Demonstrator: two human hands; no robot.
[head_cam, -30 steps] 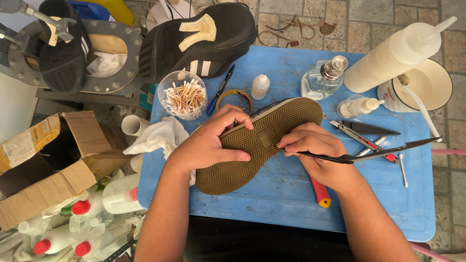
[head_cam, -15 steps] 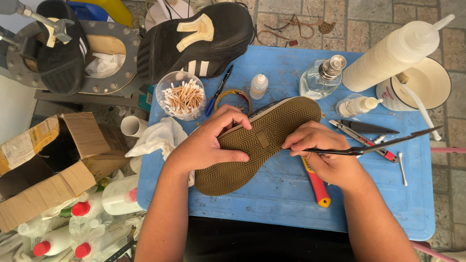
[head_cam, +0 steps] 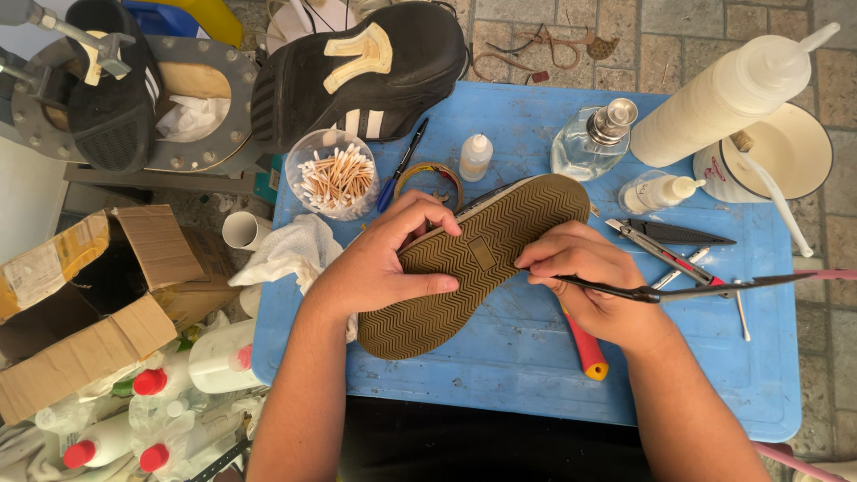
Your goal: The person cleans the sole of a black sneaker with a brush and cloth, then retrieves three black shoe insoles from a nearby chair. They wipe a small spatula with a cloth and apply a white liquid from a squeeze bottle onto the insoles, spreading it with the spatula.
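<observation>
A brown shoe sole (head_cam: 473, 268), tread up, is held on the blue table (head_cam: 536, 375), lying slantwise near its middle. It is gripped along its left edge by the left hand (head_cam: 384, 268), thumb on the tread and fingers curled over the far rim. A thin black tool (head_cam: 678, 287) is pinched in the right hand (head_cam: 589, 286), fingers closed tight around it, its tip at the sole's right edge. Beyond the sole a cup of cotton swabs (head_cam: 335, 174) and a black shoe (head_cam: 366, 71) are seen. A red-handled tool (head_cam: 585, 348) lies partly under the right hand.
</observation>
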